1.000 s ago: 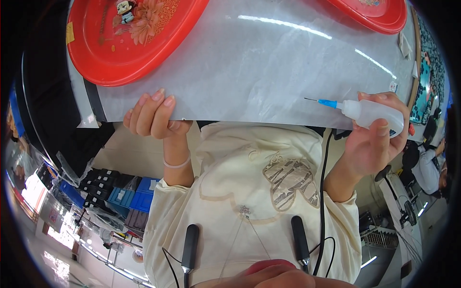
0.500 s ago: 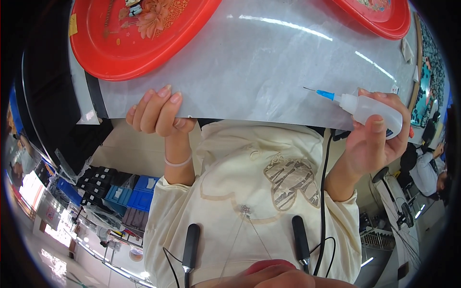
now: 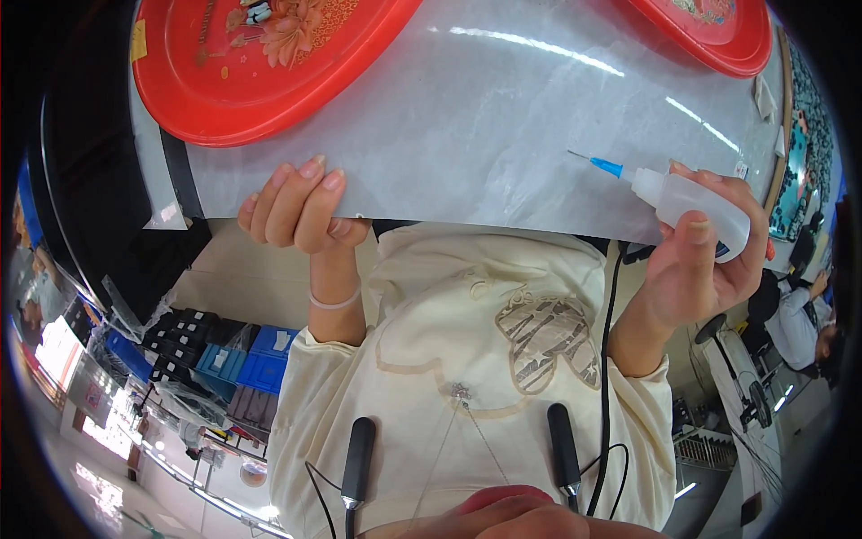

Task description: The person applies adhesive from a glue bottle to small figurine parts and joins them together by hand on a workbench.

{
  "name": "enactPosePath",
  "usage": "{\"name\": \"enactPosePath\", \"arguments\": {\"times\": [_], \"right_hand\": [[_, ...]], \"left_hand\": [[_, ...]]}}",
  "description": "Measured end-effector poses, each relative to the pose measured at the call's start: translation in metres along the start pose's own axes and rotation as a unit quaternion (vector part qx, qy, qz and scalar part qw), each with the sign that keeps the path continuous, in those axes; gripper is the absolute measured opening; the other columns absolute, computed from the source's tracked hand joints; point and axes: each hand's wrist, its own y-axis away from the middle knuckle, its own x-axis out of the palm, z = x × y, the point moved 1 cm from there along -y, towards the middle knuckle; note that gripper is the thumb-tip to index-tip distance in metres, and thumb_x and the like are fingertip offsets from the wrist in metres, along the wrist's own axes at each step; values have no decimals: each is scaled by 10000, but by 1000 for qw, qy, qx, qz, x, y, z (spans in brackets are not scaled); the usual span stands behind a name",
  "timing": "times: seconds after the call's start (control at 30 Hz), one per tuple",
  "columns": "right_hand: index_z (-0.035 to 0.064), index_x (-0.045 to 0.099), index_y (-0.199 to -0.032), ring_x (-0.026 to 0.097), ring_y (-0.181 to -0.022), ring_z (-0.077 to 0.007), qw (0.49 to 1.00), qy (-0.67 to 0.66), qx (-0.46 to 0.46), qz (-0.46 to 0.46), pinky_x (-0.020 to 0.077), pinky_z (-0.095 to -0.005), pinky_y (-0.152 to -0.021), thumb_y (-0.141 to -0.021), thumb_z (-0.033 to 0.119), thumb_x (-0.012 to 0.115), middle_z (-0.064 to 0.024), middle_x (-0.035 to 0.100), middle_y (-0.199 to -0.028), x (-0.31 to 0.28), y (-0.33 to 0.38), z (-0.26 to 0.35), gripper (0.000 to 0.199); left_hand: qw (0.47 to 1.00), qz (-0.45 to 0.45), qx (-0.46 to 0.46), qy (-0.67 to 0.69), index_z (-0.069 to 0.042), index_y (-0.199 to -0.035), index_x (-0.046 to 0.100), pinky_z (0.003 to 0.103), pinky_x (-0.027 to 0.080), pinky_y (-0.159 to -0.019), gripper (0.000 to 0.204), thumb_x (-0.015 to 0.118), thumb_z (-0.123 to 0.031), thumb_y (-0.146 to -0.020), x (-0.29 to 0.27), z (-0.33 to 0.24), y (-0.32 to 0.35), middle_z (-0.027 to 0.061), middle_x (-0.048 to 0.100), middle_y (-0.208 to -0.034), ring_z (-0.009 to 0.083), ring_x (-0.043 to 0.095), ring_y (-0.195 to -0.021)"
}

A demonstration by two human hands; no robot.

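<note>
My right hand (image 3: 696,260) is wrapped round a translucent white squeeze bottle (image 3: 687,199) at the right of the table. A blue needle tip (image 3: 607,167) with a thin metal needle caps it, pointing left and slightly away from me over the tabletop. At the near edge of the table, on the left, my left hand (image 3: 301,208) has its fingers curled and closed. A tiny pale speck shows by its thumb and fingertips, too small to name. The two hands are well apart, and the needle touches nothing.
A large red tray (image 3: 242,126) with a flower pattern and small items lies at the far left. Another red tray (image 3: 750,58) stands far right. Grey-white sheeting covers the table (image 3: 449,135). A black cable (image 3: 605,359) hangs before my shirt. A person sits at the right.
The needle tip has swung slightly away from me as the bottle tilts a little in my right hand. My left hand has stayed nearly still.
</note>
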Motion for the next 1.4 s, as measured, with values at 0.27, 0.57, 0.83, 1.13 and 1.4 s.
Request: {"name": "enactPosePath", "arguments": {"times": [0.27,0.57,0.83,1.13,1.4], "right_hand": [[-86,513,-861,542,-672,-218,1000,9,-22,20,478,-314,-624,-696,116,597,-166,534,-748,2,-1,5,274],[-86,515,-873,531,-668,-212,998,12,-43,45,491,-319,-622,-692,96,589,-169,532,-750,1,-3,4,267],[-87,516,-877,514,-672,-212,997,16,-52,55,495,-331,-623,-687,94,592,-176,526,-769,-3,-3,4,274],[-96,515,-871,506,-666,-210,998,29,-39,30,491,-312,-613,-678,109,581,-174,525,-752,-2,-3,6,289],[-99,510,-876,521,-673,-215,997,13,-44,59,490,-314,-626,-679,111,580,-180,522,-766,-1,-5,6,296]], "left_hand": [[1000,-26,5,3,-185,-746,471,281,297,-826,236,247,-230,-803,3,2,2,-34,525,-733,117,489,-762],[1000,-20,7,0,-188,-753,475,276,296,-814,234,250,-228,-801,2,1,1,-36,524,-737,117,489,-764],[1000,-2,1,0,-187,-760,473,279,292,-827,227,254,-226,-802,-1,1,3,-36,522,-762,117,481,-791],[1000,-5,-4,2,-185,-752,463,274,296,-826,237,240,-234,-814,2,0,2,-37,514,-759,113,472,-792],[1000,-21,-1,-5,-183,-751,463,276,295,-835,239,239,-236,-815,3,0,2,-38,513,-758,112,473,-795]]}}
